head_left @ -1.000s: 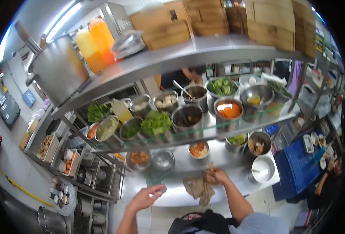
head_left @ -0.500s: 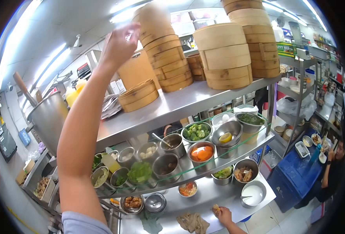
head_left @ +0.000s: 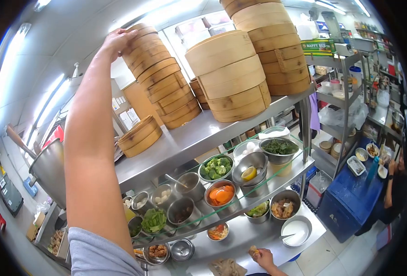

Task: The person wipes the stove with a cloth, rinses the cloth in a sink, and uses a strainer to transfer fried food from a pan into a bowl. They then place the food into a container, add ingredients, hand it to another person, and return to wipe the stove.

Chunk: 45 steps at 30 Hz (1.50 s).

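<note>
My left hand is raised at the upper left, its fingers closed over the near rim of the top bamboo steamer. That steamer tops a tall, leaning stack on the steel upper shelf. Low in the view, my right hand pinches a small brown piece of food over the steel counter. Beside it a crumpled brown cloth lies on the counter. Two more tall steamer stacks and a short one share the upper shelf.
Below, a glass-edged shelf holds bowls of broccoli, carrots and leafy greens. A white-filled bowl sits on the counter. At right are a blue bin and a person; a big pot is at left.
My left hand has come to the top steamer's rim and its fingers have closed there. The view has shifted, so the stacks appear farther left. My right hand still holds the food.
</note>
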Tool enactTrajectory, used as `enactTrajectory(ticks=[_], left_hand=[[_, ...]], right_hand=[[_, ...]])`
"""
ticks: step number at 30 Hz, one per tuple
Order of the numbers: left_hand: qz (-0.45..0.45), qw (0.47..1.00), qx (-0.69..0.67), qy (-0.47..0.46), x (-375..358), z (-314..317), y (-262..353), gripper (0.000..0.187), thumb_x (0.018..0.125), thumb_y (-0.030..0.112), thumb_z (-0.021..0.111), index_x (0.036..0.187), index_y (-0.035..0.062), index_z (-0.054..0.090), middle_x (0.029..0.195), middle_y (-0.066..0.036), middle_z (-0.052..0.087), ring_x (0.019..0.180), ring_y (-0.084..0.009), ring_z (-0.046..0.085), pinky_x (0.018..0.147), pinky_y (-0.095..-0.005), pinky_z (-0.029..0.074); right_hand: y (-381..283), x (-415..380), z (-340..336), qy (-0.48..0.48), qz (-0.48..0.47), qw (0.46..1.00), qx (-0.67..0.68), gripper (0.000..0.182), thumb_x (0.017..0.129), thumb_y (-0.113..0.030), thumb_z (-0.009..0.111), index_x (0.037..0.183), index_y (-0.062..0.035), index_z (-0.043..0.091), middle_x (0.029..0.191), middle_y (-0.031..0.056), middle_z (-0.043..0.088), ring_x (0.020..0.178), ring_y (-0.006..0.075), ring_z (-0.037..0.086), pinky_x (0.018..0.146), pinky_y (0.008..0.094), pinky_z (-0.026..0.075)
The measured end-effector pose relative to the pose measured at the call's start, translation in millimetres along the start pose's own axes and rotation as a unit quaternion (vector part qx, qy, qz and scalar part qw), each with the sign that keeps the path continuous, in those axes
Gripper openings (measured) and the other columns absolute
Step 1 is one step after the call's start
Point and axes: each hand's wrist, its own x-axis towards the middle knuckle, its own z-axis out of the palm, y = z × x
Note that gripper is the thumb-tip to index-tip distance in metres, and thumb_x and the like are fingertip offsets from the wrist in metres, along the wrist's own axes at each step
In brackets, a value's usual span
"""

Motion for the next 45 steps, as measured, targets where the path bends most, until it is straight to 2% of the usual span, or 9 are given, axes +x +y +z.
enactTrajectory(ticks=[6,12,16,20,22,26,33,39,45], left_hand=[[0.136,0.983,0.031,0.119,25,-71,-11,0.046,0.091,0.045,0.066,0.12,0.0103,0.058,0.101,-0.013,0.064,0.103,-0.0274,0.062,0.087,-0.0477,0.05],[0.292,0.95,0.027,0.106,-267,-110,6,0.043,0.086,0.034,0.072,0.117,0.0059,0.061,0.115,-0.014,0.062,0.113,-0.0298,0.059,0.095,-0.0463,0.049],[0.122,0.98,-0.079,-0.137,-484,-89,-73,0.041,0.083,0.027,0.076,0.114,0.0029,0.063,0.124,-0.015,0.061,0.12,-0.0314,0.057,0.1,-0.0454,0.048],[-0.221,0.851,-0.228,-0.418,-652,18,-175,0.04,0.08,0.02,0.08,0.111,0.0,0.065,0.133,-0.016,0.06,0.127,-0.033,0.055,0.105,-0.0444,0.048],[-0.247,0.884,-0.152,-0.367,-735,119,-242,0.044,0.077,0.02,0.084,0.113,0.0016,0.065,0.12,-0.011,0.067,0.11,-0.021,0.064,0.102,-0.0383,0.048],[-0.134,0.963,0.02,-0.232,-842,248,-341,0.035,0.078,0.021,0.081,0.105,0.0034,0.068,0.107,-0.012,0.071,0.106,-0.0313,0.065,0.114,-0.0528,0.033],[-0.064,0.951,0.171,-0.25,-824,279,-358,0.034,0.09,0.022,0.063,0.123,0.0172,0.068,0.13,-0.017,0.061,0.121,-0.0419,0.054,0.105,-0.0556,0.041],[-0.133,0.969,0.196,-0.065,-718,273,-391,0.024,0.082,0.011,0.068,0.105,0.0079,0.06,0.093,-0.014,0.064,0.098,-0.0368,0.061,0.084,-0.0499,0.047],[-0.104,0.966,0.086,-0.218,-749,272,-402,0.02,0.076,0.005,0.066,0.095,0.0118,0.063,0.088,-0.009,0.066,0.094,-0.0346,0.062,0.081,-0.0475,0.048]], right_hand=[[-9,9,-11,-0.068,0.009,0.997,0.038,0.02,0.085,-0.02,0.061,0.094,-0.0061,0.072,0.086,0.0183,0.069,0.08,0.0386,0.066,0.076,0.0458,0.053],[-5,9,-6,-0.019,-0.042,0.994,0.094,0.02,0.085,-0.017,0.06,0.091,-0.0005,0.069,0.085,0.0216,0.067,0.083,0.0392,0.065,0.077,0.046,0.052],[-26,-4,-33,-0.007,-0.048,0.999,0.013,0.033,0.081,-0.02,0.069,0.107,0.0007,0.067,0.113,0.022,0.06,0.107,0.0402,0.056,0.092,0.0447,0.047],[-43,-12,-45,-0.019,-0.018,0.999,-0.037,0.042,0.075,-0.02,0.079,0.11,-0.0017,0.065,0.107,0.0195,0.059,0.101,0.0397,0.058,0.088,0.046,0.049],[-48,-12,-44,-0.015,-0.019,0.998,-0.066,0.045,0.074,-0.021,0.08,0.111,-0.0024,0.064,0.104,0.0189,0.058,0.099,0.0395,0.058,0.087,0.0462,0.049],[-53,-19,-35,-0.011,0.026,0.993,-0.117,0.055,0.072,-0.025,0.083,0.116,-0.0052,0.057,0.108,0.0178,0.059,0.101,0.0385,0.059,0.086,0.0461,0.05],[-56,-19,-27,-0.003,0.029,0.984,-0.177,0.053,0.071,-0.025,0.081,0.115,-0.0076,0.058,0.106,0.0157,0.06,0.098,0.0375,0.061,0.081,0.048,0.052],[-55,-8,-30,-0.044,0.145,0.981,-0.122,0.048,0.072,-0.027,0.074,0.112,-0.0048,0.062,0.098,0.0179,0.068,0.092,0.0382,0.066,0.08,0.0456,0.054],[-33,-13,-36,-0.065,0.239,0.969,0.02,0.045,0.071,-0.033,0.072,0.1,-0.0002,0.067,0.09,0.0188,0.072,0.085,0.0348,0.07,0.079,0.0399,0.054]])
